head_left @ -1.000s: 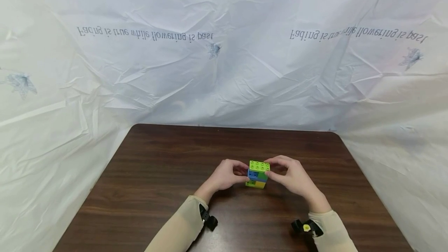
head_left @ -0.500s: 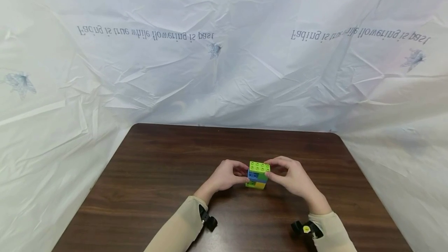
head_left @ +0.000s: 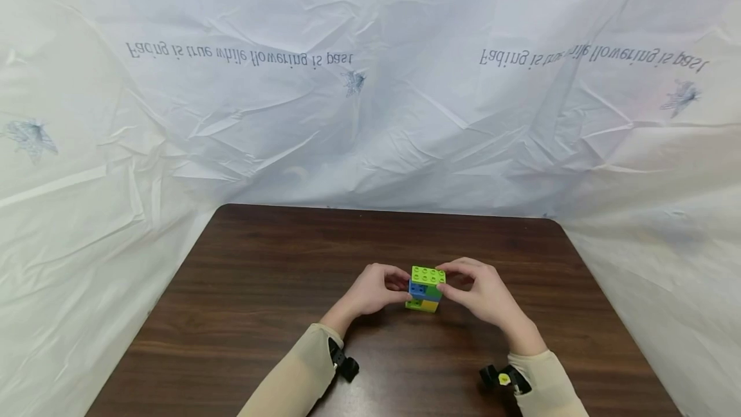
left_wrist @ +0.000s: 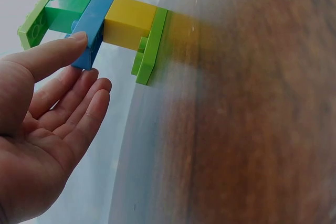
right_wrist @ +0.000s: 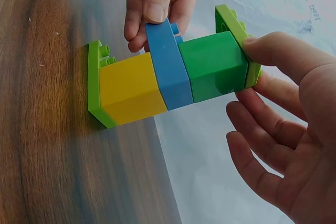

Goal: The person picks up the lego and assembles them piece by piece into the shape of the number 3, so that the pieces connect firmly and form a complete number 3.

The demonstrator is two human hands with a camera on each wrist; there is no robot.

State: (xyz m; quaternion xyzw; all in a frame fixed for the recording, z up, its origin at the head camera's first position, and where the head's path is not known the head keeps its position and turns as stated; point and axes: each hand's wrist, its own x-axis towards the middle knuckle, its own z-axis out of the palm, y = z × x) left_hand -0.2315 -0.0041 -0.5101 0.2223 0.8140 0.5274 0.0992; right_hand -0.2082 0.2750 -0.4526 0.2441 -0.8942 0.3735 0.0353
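A small tower of toy building bricks (head_left: 428, 275) stands upright on the table between both hands. From the bottom up it has a lime green plate (right_wrist: 94, 90), a yellow brick (right_wrist: 131, 87), a blue plate (right_wrist: 169, 66), a green brick (right_wrist: 216, 69) and a lime green plate (left_wrist: 33, 27) on top. My left hand (head_left: 373, 291) pinches the free end of the blue plate between thumb and fingers. With thumb and index finger, my right hand (head_left: 483, 289) pinches the top lime plate at its right end; its other fingers are loosely bent.
The dark brown wooden table (head_left: 278, 262) spreads around the tower. Behind it hangs a wrinkled white printed sheet (head_left: 324, 121), which meets the table's far edge. Wrist cameras (head_left: 348, 369) are strapped over the beige sleeves (head_left: 295, 372).
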